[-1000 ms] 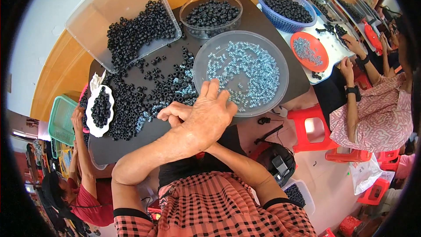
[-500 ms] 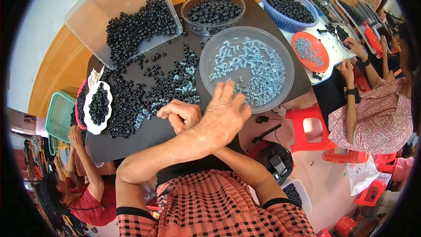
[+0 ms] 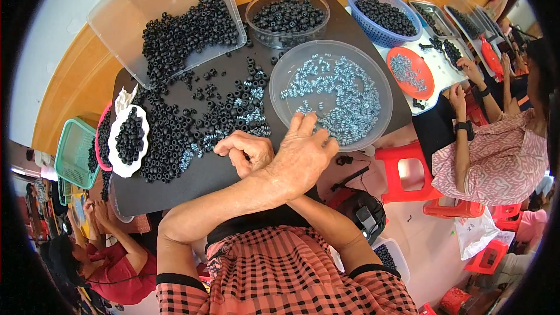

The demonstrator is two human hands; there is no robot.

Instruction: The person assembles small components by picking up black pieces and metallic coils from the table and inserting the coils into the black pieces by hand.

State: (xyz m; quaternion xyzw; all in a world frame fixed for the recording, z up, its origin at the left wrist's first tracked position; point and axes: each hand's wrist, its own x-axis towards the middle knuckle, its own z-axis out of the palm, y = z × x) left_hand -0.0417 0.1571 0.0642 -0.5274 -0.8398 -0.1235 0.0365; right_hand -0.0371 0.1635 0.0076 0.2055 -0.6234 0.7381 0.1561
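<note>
My forearms cross, the left over the right. My left hand reaches over the near rim of a clear round bowl, its bent fingers apart and their tips partly out of sight. Small silvery-blue coiled pieces like springs lie in this bowl. To its left, my right hand is curled closed just above the dark table, thumb and forefinger together; what it holds is hidden. Beyond it spread many black ring-shaped parts, some near my right hand with coiled pieces among or in them.
A clear bin tipped on its side spills black parts. Behind stands a clear bowl of black parts; a scalloped white dish is at left. People work on both sides, near a blue basket and red stools.
The whole view has shifted slightly. My hands stay in nearly the same places, with a few coiled pieces now showing beside my left fingertips. The person at left has lowered their hands.
</note>
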